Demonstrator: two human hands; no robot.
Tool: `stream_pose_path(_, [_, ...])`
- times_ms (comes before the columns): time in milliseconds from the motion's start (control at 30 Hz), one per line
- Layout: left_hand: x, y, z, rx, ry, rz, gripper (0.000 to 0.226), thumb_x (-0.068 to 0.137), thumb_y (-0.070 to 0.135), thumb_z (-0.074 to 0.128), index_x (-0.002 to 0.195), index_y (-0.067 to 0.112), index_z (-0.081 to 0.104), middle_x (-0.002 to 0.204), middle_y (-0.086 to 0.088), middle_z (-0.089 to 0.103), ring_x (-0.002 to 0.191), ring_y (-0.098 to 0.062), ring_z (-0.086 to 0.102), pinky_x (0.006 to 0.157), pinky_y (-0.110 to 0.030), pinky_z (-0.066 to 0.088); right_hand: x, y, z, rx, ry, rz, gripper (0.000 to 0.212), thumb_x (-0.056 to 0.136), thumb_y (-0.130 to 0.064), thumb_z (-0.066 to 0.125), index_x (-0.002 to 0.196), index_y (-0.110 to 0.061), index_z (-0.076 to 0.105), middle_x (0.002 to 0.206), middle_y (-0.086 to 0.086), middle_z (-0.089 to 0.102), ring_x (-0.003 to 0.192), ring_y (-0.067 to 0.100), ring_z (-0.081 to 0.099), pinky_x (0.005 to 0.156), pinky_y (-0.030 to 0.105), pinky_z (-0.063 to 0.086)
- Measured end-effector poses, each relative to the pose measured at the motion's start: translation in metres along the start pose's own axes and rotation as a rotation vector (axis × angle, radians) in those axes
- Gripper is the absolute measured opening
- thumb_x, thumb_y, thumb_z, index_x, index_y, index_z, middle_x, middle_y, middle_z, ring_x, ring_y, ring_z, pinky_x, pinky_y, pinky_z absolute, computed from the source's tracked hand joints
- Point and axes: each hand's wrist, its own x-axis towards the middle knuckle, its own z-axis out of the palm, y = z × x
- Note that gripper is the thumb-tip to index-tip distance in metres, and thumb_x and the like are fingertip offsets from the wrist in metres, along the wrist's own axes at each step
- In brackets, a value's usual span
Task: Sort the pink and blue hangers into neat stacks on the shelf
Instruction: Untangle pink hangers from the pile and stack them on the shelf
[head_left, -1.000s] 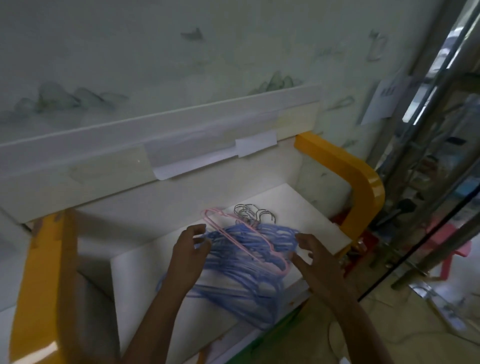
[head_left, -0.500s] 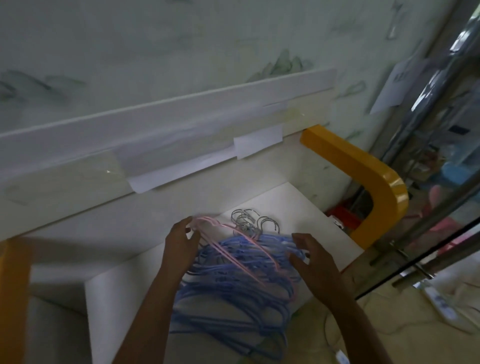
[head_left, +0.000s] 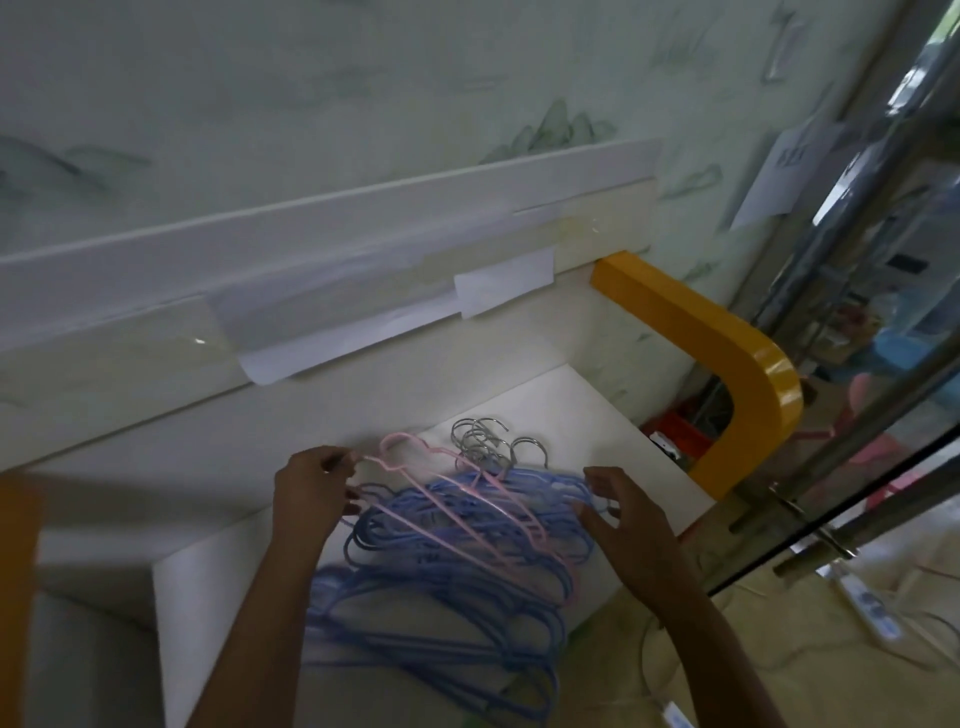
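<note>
Little sorting appears done: pink hangers (head_left: 467, 506) are still tangled atop the blue hangers (head_left: 441, 582) on the white shelf (head_left: 208, 597) at lower centre. One pink end is pinched by the left hand (head_left: 311, 491); the right hand (head_left: 623, 514) (fingers spread, gripping nothing) is held just beside the pile's right edge

- the blue hangers (head_left: 457, 587) are a motion-blurred tangle, no way to count them
- left hand (head_left: 311, 493) fingertips are smeared, grip on the pink hanger (head_left: 467, 512) unclear
- both forearms cut off at the bottom edge
</note>
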Motion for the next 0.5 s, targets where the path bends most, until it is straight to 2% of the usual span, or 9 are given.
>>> stream_pose_path(67, [-0.013, 0.005, -0.011, -0.077, -0.016, -0.069, 0.011, 0.093, 0.006, 0.062, 0.093, -0.002, 0.07, 0.073, -0.017, 0.071, 0.05, -0.031, 0.068, 0.044, -0.032, 0.057, -0.003, -0.001, -0.002, 0.009, -0.013, -0.015, 0.043, 0.091, -0.033, 0.066, 0.13, -0.022, 0.051, 0.119, -0.01, 0.056, 0.107, 0.008, 0.055, 0.084, 0.018, 0.044])
stream_pose_path(133, [-0.028, 0.008, -0.02, -0.148, -0.027, -0.113, 0.01, 0.094, 0.005, 0.059, 0.091, -0.002, 0.066, 0.07, -0.02, 0.071, 0.046, -0.032, 0.065, 0.041, -0.031, 0.054, -0.007, -0.001, -0.004, 0.023, -0.022, -0.039, 0.04, 0.092, -0.03, 0.065, 0.128, -0.021, 0.052, 0.12, -0.008, 0.058, 0.108, 0.009, 0.056, 0.083, 0.014, 0.042])
stream_pose_path(233, [-0.052, 0.009, -0.03, -0.242, -0.028, -0.153, 0.011, 0.097, 0.006, 0.053, 0.093, -0.003, 0.059, 0.067, -0.019, 0.071, 0.046, -0.033, 0.064, 0.044, -0.032, 0.055, -0.016, 0.001, -0.006, 0.039, -0.038, -0.057, 0.037, 0.092, -0.03, 0.064, 0.127, -0.022, 0.053, 0.121, -0.01, 0.059, 0.11, 0.007, 0.056, 0.081, 0.007, 0.04])
stream_pose_path(367, [-0.079, -0.002, -0.045, -0.381, 0.001, -0.139, 0.01, 0.097, 0.006, 0.053, 0.09, 0.002, 0.059, 0.08, -0.027, 0.071, 0.056, -0.038, 0.068, 0.052, -0.04, 0.059, -0.032, 0.007, -0.006, 0.066, -0.023, -0.073, 0.034, 0.092, -0.029, 0.065, 0.124, -0.023, 0.056, 0.121, -0.011, 0.061, 0.112, 0.006, 0.057, 0.094, 0.027, 0.047])
stream_pose_path(500, [-0.104, -0.015, -0.055, -0.458, 0.05, -0.114, 0.015, 0.099, 0.009, 0.051, 0.086, 0.013, 0.057, 0.075, -0.016, 0.074, 0.054, -0.033, 0.069, 0.05, -0.031, 0.057, -0.047, 0.011, -0.004, 0.062, -0.03, -0.056, 0.027, 0.092, -0.026, 0.064, 0.119, -0.024, 0.059, 0.116, -0.01, 0.063, 0.108, 0.006, 0.059, 0.093, 0.03, 0.05])
